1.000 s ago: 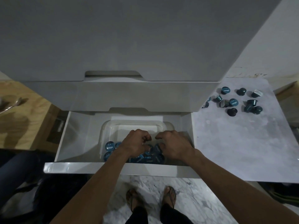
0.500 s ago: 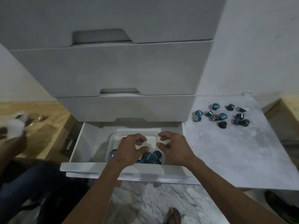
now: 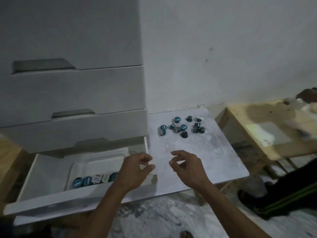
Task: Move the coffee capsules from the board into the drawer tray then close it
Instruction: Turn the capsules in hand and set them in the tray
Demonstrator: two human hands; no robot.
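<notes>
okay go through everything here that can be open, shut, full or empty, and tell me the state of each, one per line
Bottom drawer: pulled open.
Upper drawers: closed.
Drawer tray: partly filled, capsules along its near side.
Capsules on the board: loose cluster, not yet moved.
Left hand: empty, fingers loosely curled.
Right hand: empty, fingers loosely curled.

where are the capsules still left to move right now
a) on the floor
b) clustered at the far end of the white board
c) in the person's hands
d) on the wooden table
b: the loose capsules lie in a cluster at the far end of the board, and the left hand and right hand hold nothing.
</notes>
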